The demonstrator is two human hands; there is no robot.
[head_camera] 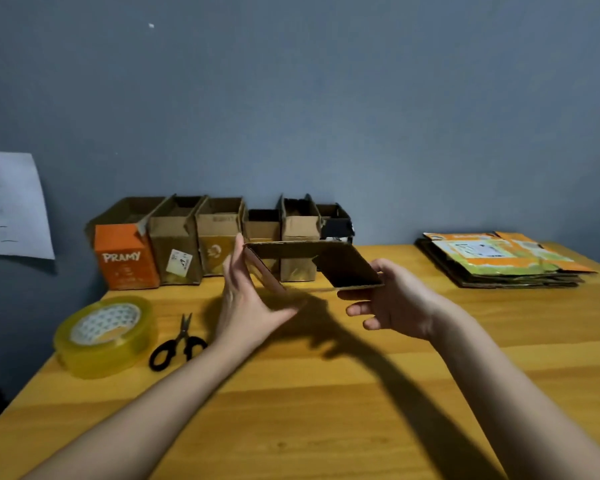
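A small brown cardboard box point(312, 263), half unfolded into a slanted open sleeve, hangs above the wooden table point(326, 410). My left hand point(246, 299) presses against its left side with straight fingers pointing up. My right hand point(392, 299) supports the lower right edge from beneath, thumb along the edge and fingers loosely curled below. The inside of the box looks dark.
A row of several open cardboard boxes point(219, 237) stands against the blue wall, the leftmost orange point(125, 256). A big roll of clear tape point(104, 336) and black scissors point(177, 344) lie at the left. A stack of flattened boxes point(499, 261) lies at the right. Paper point(11, 206) hangs on the wall.
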